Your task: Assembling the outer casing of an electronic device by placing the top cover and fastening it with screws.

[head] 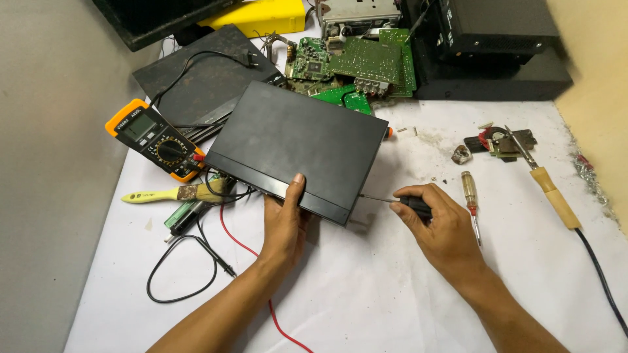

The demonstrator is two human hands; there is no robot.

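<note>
An electronics repair bench. Green circuit boards lie at twelve o'clock, a multimeter at ten, a soldering iron at three.

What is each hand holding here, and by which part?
Left hand grips the black box at its near edge; right hand holds a screwdriver by its handle.

A white-covered table carries a flat black box at its middle, a multimeter, brush and leads to the left, green circuit boards far, and a screwdriver and soldering iron to the right.
</note>
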